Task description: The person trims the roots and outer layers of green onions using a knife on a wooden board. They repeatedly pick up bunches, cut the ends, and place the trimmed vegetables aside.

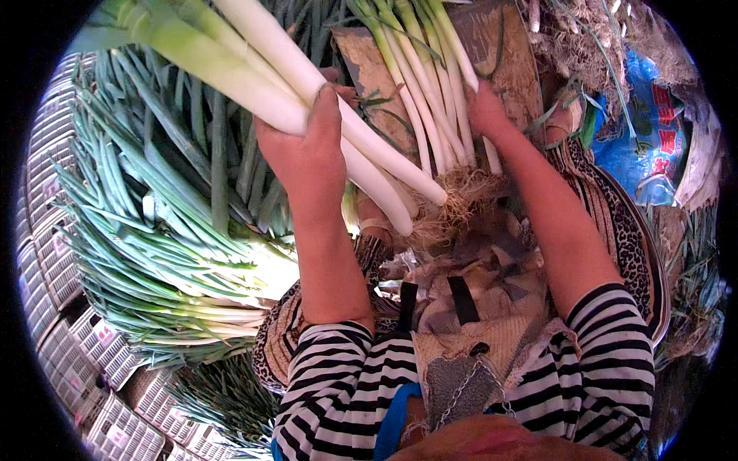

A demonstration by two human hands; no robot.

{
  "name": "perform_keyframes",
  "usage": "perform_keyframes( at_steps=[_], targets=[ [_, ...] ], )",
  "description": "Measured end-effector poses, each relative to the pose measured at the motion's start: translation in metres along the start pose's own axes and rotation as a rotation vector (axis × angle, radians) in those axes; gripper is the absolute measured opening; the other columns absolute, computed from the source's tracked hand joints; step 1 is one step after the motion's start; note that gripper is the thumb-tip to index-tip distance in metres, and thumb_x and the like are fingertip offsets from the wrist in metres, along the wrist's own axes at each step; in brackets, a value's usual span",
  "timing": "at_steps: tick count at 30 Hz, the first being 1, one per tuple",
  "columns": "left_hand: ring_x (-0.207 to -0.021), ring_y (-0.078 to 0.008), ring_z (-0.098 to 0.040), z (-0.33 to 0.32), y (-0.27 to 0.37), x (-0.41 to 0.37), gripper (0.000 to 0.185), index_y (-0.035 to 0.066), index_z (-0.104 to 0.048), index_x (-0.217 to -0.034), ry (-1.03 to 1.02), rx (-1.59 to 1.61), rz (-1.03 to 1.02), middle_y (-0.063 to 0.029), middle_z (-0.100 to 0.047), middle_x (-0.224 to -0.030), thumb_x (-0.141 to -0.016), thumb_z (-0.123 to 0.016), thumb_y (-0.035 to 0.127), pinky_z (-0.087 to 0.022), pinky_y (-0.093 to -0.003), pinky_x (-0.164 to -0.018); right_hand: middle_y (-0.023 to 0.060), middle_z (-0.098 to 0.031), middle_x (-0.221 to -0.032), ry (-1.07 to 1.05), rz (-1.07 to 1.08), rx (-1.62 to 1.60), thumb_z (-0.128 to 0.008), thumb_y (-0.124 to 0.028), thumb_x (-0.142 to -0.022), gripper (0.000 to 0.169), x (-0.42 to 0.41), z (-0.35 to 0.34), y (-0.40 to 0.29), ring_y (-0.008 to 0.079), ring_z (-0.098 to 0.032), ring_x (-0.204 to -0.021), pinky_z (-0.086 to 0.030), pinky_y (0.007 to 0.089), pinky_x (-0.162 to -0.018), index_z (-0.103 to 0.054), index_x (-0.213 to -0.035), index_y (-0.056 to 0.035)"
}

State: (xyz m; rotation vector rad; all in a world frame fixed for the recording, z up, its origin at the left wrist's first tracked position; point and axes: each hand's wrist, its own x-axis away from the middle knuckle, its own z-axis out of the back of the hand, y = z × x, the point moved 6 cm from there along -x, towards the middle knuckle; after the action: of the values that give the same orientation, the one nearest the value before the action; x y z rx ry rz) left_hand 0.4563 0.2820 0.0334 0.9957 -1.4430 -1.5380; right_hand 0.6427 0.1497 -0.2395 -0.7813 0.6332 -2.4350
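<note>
In my left hand (305,152) is a bundle of thick green onion stalks (377,140), gripped around the white shanks. Their pale green upper parts slant to the upper left, and the root ends point down to the right. My right hand (487,109) is closed around a thin stalk at the right side of a bunch of slimmer green onions (429,95). That bunch rests on a worn wooden board (516,63). Its tangled, hairy roots (478,184) hang towards my lap. The fingers of my right hand are partly hidden.
A large heap of green onions (167,178) spreads on my left. Beyond it stand stacked plastic crates (124,426). Dry, matted roots (582,43) lie at the upper right above a blue printed plastic bag (640,144). A patched apron (496,294) covers my lap.
</note>
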Motion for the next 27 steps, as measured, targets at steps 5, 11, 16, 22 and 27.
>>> perform_keyframes(
  at_steps=[5, 11, 16, 22, 27],
  targets=[
    [-0.069, -0.0168, -0.059, -0.009, -0.024, 0.002, 0.034, -0.006, -0.037, -0.105, -0.072, -0.028, 0.079, -0.0138, -0.058, -0.086, -0.075, -0.053, -0.004, -0.047, -0.0265, -0.063, 0.0258, -0.055, -0.096, -0.102, -0.095, 0.068, -0.042, -0.029, -0.084, 0.038, -0.012, -0.031, 0.032, 0.0402, -0.053, -0.090, -0.041, 0.0459, -0.080, -0.046, -0.101, 0.0050],
    [-0.064, -0.0166, -0.057, -0.015, -0.053, 0.004, 0.028, -0.005, -0.047, -0.100, -0.087, -0.048, 0.142, -0.0123, -0.059, -0.080, -0.075, -0.055, 0.003, -0.046, -0.0261, -0.058, 0.0204, -0.059, -0.094, -0.395, 0.190, 0.641, -0.036, -0.034, -0.086, 0.041, -0.007, 0.018, -0.028, 0.0366, -0.057, -0.086, -0.045, 0.0447, -0.075, -0.057, -0.093, 0.0011],
    [-0.064, -0.0166, -0.057, -0.020, -0.065, 0.002, 0.029, -0.004, -0.047, -0.099, -0.066, -0.183, 0.048, -0.0109, -0.058, -0.078, -0.074, -0.057, 0.006, -0.046, -0.0261, -0.060, 0.0171, -0.057, -0.086, 0.089, 0.365, 0.562, -0.052, -0.023, -0.075, 0.022, -0.026, 0.058, -0.042, 0.0332, -0.059, -0.080, -0.048, 0.0437, -0.062, -0.052, -0.088, -0.0054],
    [-0.072, -0.0150, -0.055, -0.021, -0.076, 0.002, 0.036, -0.005, -0.043, -0.103, -0.096, -0.168, 0.147, -0.0107, -0.056, -0.086, -0.071, -0.059, 0.002, -0.045, -0.0260, -0.066, 0.0153, -0.055, -0.090, 0.169, 0.527, 0.771, -0.056, -0.008, -0.068, 0.017, -0.033, 0.030, -0.022, 0.0324, -0.059, -0.077, -0.049, 0.0411, -0.059, -0.055, -0.085, -0.0050],
    [-0.069, -0.0158, -0.058, -0.032, -0.072, 0.009, 0.034, -0.006, -0.041, -0.102, -0.134, -0.008, 0.210, -0.0113, -0.057, -0.084, -0.073, -0.057, 0.001, -0.047, -0.0264, -0.064, 0.0138, -0.057, -0.088, 0.033, 0.532, 0.967, -0.056, -0.007, -0.069, 0.011, -0.029, 0.041, -0.032, 0.0281, -0.061, -0.077, -0.049, 0.0389, -0.058, -0.059, -0.079, -0.0028]
  ],
)
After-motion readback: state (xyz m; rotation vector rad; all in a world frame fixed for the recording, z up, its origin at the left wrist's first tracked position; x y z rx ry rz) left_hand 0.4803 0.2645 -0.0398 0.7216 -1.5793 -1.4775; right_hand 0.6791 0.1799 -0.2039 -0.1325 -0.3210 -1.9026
